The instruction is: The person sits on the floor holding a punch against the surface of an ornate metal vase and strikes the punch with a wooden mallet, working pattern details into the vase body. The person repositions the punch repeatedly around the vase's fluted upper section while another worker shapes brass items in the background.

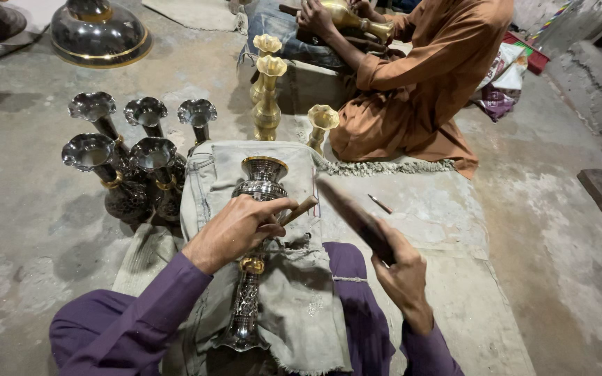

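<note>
Across the person's lap, on a grey cloth (294,292) spread over the thighs, a dark engraved metal vase (253,264) is lying with its long axis running away from the body, its flared mouth pointing toward the far edge of the cloth and its foot toward the near edge. The left hand (235,230) is resting on the vase's middle, fingers curled around a thin wooden-handled tool (295,209) whose handle is sticking out to the right; its tip is hidden under the hand. The right hand (402,275) is hovering off the right edge of the cloth, closed tightly around a dark, blurred striker (353,216) angled up and leftward toward the tool, so the vase is lying to the left of and below it. Beyond the cloth's left edge five dark fluted vases (127,153) are standing on the concrete floor (22,230); three brass vases (267,104) are standing past its far edge, beside a seated co-worker's hands (315,17) gripping another brass piece (357,19).
</note>
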{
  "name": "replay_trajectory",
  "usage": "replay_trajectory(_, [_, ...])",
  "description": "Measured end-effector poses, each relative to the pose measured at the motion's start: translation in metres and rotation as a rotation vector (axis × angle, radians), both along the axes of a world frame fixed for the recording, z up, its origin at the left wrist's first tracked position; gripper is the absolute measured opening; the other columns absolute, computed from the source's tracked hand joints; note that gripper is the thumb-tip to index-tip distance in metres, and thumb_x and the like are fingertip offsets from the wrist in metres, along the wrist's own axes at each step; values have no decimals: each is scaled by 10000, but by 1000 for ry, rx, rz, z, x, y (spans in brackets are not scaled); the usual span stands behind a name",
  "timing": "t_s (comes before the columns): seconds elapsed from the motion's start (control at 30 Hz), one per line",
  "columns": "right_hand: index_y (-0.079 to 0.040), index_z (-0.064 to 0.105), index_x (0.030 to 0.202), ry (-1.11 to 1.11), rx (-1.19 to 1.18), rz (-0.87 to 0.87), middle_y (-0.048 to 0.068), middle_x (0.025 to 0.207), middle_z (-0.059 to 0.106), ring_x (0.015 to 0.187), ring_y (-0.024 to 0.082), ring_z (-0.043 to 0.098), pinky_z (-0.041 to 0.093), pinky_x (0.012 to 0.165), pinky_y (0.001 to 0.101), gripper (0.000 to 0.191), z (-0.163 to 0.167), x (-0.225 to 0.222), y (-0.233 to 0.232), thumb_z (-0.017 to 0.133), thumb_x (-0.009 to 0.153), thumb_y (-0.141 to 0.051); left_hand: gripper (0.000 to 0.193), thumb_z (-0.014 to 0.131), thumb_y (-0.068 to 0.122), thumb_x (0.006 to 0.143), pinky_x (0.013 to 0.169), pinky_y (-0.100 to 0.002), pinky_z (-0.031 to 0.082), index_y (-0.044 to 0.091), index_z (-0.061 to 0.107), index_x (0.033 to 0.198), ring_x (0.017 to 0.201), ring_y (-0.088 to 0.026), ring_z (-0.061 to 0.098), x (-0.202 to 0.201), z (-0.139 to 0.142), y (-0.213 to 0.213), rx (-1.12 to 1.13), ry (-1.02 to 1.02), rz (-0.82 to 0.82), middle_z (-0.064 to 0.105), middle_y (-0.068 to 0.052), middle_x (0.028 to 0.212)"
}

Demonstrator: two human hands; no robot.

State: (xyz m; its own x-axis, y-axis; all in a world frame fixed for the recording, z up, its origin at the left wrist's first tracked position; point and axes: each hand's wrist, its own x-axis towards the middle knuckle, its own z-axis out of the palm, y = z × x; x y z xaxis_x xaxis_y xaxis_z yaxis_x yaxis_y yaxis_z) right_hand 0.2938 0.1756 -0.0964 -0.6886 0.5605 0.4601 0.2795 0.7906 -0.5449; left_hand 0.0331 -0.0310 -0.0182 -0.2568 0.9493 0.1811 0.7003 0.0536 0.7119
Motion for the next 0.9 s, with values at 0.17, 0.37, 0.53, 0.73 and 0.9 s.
replay_trajectory(0.17, [-64, 573, 1395, 211, -603, 44, 185, 1058, 691, 882, 251, 698, 602, 718, 401, 535, 10, 0, -1, 714, 880, -23, 510, 764, 91, 823, 700, -349, 599, 166, 630, 1309, 775, -216, 790, 0, -1, 1, 17, 37, -6, 809, -77, 873])
replay_trajectory(0.37, [-38, 554, 1432, 192, -217, 31, 158, 1221, 728, 1014, 241, 739, 604, 880, 377, 592, 8, -1, -1, 702, 859, -11, 494, 778, 115, 826, 681, -372, 589, 167, 640, 1298, 766, -238, 785, -1, -1, -1, 23, 27, -7, 803, -86, 865])
replay_trajectory(0.53, [-69, 605, 1377, 33, -202, 16, 186, 1149, 723, 949, 284, 729, 617, 795, 402, 605, 2, 3, 2, 708, 787, 18, 511, 774, 110, 822, 678, -376, 584, 176, 633, 1309, 751, -249, 781, 0, -1, 0, 27, 55, -9, 802, -87, 863])
replay_trajectory(0.73, [-87, 579, 1357, 272, -441, 7, 225, 1152, 684, 931, 359, 697, 595, 801, 431, 500, 2, 3, 3, 718, 881, -22, 488, 770, 110, 835, 671, -377, 584, 164, 637, 1301, 753, -248, 780, 0, -2, -1, 45, 42, -17, 802, -89, 858])
replay_trajectory(0.9, [-133, 622, 1379, -86, -13, -12, 167, 1199, 736, 1054, 303, 727, 589, 837, 396, 663, 6, 4, -1, 701, 741, 31, 493, 756, 82, 820, 693, -353, 601, 156, 639, 1294, 769, -219, 793, -2, -3, 0, 37, 42, -25, 804, -87, 857])
